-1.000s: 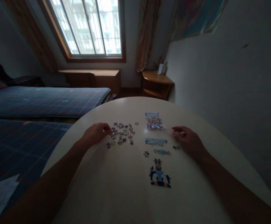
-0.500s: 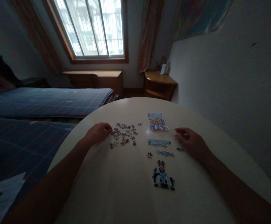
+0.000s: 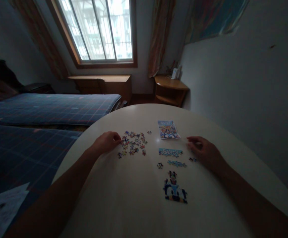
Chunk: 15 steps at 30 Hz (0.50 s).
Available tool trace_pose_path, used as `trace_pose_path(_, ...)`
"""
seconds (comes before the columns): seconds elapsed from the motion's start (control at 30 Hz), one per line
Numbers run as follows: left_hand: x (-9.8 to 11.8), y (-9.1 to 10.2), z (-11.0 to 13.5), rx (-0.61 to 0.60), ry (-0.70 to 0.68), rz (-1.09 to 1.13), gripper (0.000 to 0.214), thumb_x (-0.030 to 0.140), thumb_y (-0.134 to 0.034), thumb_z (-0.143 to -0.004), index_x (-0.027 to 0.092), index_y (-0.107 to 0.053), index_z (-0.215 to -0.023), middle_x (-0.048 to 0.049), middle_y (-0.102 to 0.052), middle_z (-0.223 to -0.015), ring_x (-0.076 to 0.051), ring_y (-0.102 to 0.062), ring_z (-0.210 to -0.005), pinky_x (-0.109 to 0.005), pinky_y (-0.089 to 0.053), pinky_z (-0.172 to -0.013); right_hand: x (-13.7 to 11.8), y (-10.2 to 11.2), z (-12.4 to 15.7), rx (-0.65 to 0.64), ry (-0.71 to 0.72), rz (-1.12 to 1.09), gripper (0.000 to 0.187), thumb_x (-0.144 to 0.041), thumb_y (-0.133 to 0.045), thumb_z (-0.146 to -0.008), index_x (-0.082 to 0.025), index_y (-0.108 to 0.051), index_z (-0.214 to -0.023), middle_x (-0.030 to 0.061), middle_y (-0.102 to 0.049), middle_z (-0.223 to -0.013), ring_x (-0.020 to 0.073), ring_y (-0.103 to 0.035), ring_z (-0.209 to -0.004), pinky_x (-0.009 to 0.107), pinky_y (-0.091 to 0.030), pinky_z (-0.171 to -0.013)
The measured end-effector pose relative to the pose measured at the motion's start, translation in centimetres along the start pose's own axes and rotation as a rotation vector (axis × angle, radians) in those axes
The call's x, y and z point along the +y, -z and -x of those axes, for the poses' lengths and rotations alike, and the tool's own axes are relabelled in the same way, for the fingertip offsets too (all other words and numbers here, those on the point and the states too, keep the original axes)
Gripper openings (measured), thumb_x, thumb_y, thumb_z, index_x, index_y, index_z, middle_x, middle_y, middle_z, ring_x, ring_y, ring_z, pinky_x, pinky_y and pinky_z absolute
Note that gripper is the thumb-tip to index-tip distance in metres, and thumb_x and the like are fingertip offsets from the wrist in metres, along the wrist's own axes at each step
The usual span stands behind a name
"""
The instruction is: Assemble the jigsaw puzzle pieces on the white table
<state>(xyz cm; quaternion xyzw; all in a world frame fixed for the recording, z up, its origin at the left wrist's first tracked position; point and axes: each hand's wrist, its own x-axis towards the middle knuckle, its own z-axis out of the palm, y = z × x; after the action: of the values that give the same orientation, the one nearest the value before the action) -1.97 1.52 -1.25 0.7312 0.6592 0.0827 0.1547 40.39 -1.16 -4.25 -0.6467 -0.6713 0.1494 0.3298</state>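
Note:
My left hand point(image 3: 108, 142) rests at the left edge of a loose spread of small jigsaw pieces point(image 3: 134, 142). Its fingers are bent and pinched together at the pile; whatever is between the fingertips is hidden. On the other side, my right hand point(image 3: 204, 151) lies loosely curled on the table, thumb and fingers apart, with nothing visible in them. Just below its fingers are a few dark pieces point(image 3: 192, 159). Between the hands lie a joined lettered strip point(image 3: 170, 152), a joined light-blue strip point(image 3: 177, 163), a single piece point(image 3: 160, 165) and a joined blue dog face point(image 3: 175, 192).
A printed picture sheet point(image 3: 168, 130) lies above the lettered strip on the round white table point(image 3: 124, 198). One stray piece point(image 3: 149, 132) sits apart from the spread. Left of the table is a bed with a plaid mattress point(image 3: 59, 107), with papers point(image 3: 8, 206) nearer me.
My left hand has shifted very slightly right at the edge of the loose pieces. My right hand keeps its pose, and the joined sections look the same.

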Motion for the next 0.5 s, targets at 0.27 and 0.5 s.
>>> trace_pose_path(0.27,-0.02,0.02,-0.02,-0.001,0.006,-0.009,0.022,0.034,-0.058,-0.085,0.019,-0.075,-0.088,-0.008,-0.076,-0.09,-0.021,-0.07,-0.081,-0.027,-0.049,-0.069,-0.11,0.0,-0.03,-0.014,-0.026,0.003,0.035,-0.039,-0.06,-0.082,-0.019,-0.069,-0.108,0.0129,-0.074,-0.1,0.0255,-0.07,-0.08,0.039,-0.056,-0.071)
trace_pose_path(0.5,-0.32,-0.6,-0.35,0.112,-0.038,0.009,0.018,0.033,-0.061,-0.085,0.019,-0.073,-0.084,-0.0059,-0.074,-0.083,-0.02,-0.068,-0.076,-0.028,-0.049,-0.068,0.22,-0.1,-0.07,-0.009,-0.003,0.022,0.036,-0.041,-0.058,-0.081,-0.019,-0.07,-0.108,0.0121,-0.074,-0.101,0.0254,-0.07,-0.083,0.038,-0.056,-0.074)
